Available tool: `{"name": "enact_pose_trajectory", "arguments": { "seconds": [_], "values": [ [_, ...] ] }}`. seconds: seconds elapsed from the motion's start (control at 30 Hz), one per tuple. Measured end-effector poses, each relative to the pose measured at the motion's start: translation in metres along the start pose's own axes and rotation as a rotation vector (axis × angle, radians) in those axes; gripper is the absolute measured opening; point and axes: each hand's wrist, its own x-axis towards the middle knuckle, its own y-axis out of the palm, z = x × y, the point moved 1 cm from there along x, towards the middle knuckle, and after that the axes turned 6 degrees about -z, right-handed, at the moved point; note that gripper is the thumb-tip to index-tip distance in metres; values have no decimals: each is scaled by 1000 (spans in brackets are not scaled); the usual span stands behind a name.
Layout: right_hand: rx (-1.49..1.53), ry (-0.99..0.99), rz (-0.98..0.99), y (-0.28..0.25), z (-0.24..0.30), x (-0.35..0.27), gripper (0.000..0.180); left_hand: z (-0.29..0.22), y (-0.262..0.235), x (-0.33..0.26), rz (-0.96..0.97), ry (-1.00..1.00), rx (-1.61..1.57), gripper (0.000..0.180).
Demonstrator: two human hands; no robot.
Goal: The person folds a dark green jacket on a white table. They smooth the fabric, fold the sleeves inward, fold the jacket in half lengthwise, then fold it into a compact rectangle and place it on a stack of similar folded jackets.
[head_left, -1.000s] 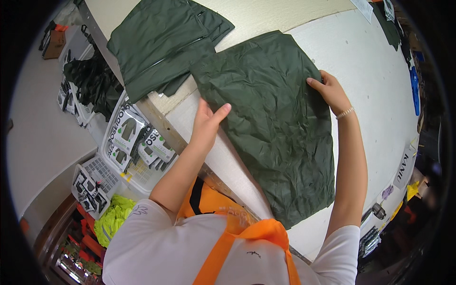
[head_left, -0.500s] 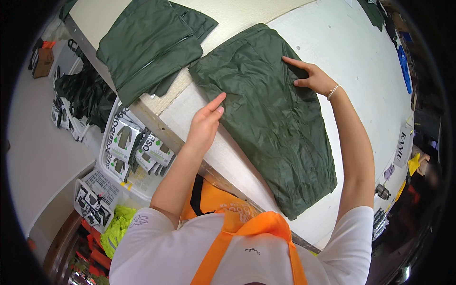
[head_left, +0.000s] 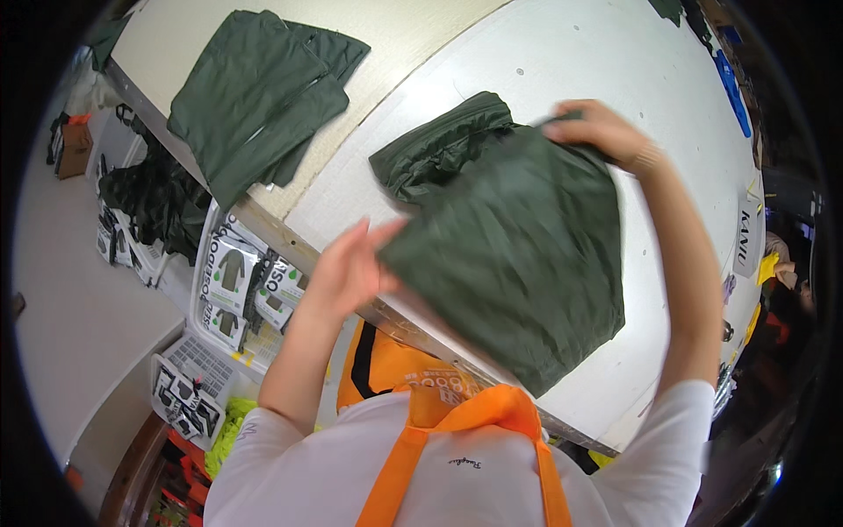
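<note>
The green cloth (head_left: 536, 263) lies at the centre of the frame on the white table (head_left: 580, 57), partly doubled over, with a gathered end showing at its upper left. At its top edge, right of centre, the right hand (head_left: 606, 136) pinches the fabric between thumb and fingers. The left hand (head_left: 351, 268), left of centre, has its fingers spread at the cloth's near corner; blur hides whether they grip it.

The zipped garment (head_left: 263, 105) lies apart at upper left. Beyond the table's edge, at left, are a crate (head_left: 270, 345) of packets (head_left: 226, 272) and a dark bundle (head_left: 158, 198). An orange bag (head_left: 386, 369) hangs below centre. The cloth's upper layer blocks part of its gathered end.
</note>
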Motion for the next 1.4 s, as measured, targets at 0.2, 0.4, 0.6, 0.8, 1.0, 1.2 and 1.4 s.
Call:
{"name": "enact_pose_trajectory", "arguments": {
  "seconds": [0.2,0.4,0.6,0.8,1.0,1.2,1.4],
  "values": [
    [231,155,-82,25,-64,75,84,29,-25,76,-347,674,642,45],
    [25,236,-232,15,-81,54,58,45,-20,83,-409,295,311,35],
    [-11,166,-395,34,-110,58,66,76,-3,75,-371,535,496,26],
    [-11,205,-176,19,-109,30,53,68,5,72,-409,576,648,25],
    [-199,22,-544,44,-110,33,47,16,-12,73,-635,1176,1042,47],
    [-741,-584,-641,99,-60,42,53,-51,44,110,-306,1193,2176,55],
    [-810,-519,-598,145,-91,65,63,-21,0,113,-306,1175,2043,49]
  ]
}}
